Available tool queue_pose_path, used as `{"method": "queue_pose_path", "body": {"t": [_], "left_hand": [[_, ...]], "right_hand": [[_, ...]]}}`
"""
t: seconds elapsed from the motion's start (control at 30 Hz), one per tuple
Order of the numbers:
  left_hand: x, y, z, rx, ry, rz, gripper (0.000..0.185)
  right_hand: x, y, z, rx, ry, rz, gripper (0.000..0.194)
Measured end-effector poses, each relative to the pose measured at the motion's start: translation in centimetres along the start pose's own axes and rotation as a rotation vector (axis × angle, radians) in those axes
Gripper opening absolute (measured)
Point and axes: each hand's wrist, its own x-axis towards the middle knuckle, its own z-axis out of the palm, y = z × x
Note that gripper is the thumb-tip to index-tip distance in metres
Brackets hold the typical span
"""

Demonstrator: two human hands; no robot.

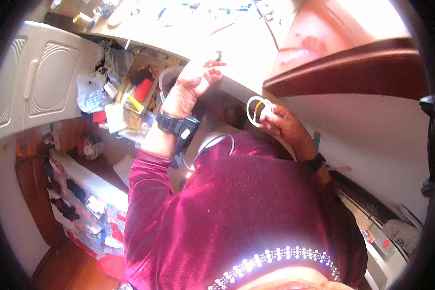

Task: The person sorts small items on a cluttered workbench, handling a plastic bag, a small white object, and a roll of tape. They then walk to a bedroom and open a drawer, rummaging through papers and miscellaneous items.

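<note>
My right hand (pixel 284 125) is closed around looped white rings (pixel 253 111), held above my lap to the right. A yellow band (pixel 257 108) shows among the loops. My left hand (pixel 201 74) is at the front edge of the brightly lit table (pixel 192 40), palm partly up and fingers curled. Right by its fingertips is a small dark piece (pixel 218 56); glare hides whether the fingers grip it or it lies on the tabletop. A black watch-like band with a dark box (pixel 186 132) is strapped on my left wrist.
A thin pencil-like stick (pixel 223 28) and several small parts lie on the table. A yellow container (pixel 83 21) is at its left. Below are a cluttered box (pixel 141 87) and a plastic bag (pixel 90 90). A dark red wooden edge (pixel 348 70) borders the right side.
</note>
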Motion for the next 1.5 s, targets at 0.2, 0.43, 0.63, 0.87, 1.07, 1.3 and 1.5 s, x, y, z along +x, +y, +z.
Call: {"method": "queue_pose_path", "body": {"t": [0.2,0.43,0.63,0.87,1.07,1.3,1.5], "left_hand": [[-6.3,-1.6,-1.0,0.639,0.212,-0.062,0.017],[-8.2,-5.2,-3.2,0.895,0.276,-0.285,0.029],[-6.5,-8.4,-1.4,1.083,0.216,-0.36,0.052],[1.0,-0.8,1.7,1.611,0.22,0.334,0.03],[10.1,3.1,0.9,0.988,-0.107,0.173,0.054],[16.5,0.9,2.3,0.879,-0.255,0.017,0.048],[16.7,2.6,0.9,0.644,-0.279,-0.006,0.043]], "right_hand": [[-1.8,0.7,-2.4,-0.001,0.123,-0.056,0.024],[-2.7,1.3,-2.7,-0.046,0.119,-0.017,0.024],[-2.4,0.1,-1.1,-0.267,0.231,0.07,0.022],[-2.1,-2.1,0.0,-0.263,0.063,0.004,0.019],[-1.5,-2.2,0.5,-0.322,0.047,-0.055,0.022],[-2.5,-2.2,0.9,-0.3,0.201,-0.018,0.022],[-2.5,-1.9,1.1,-0.269,0.238,-0.066,0.021]]}}
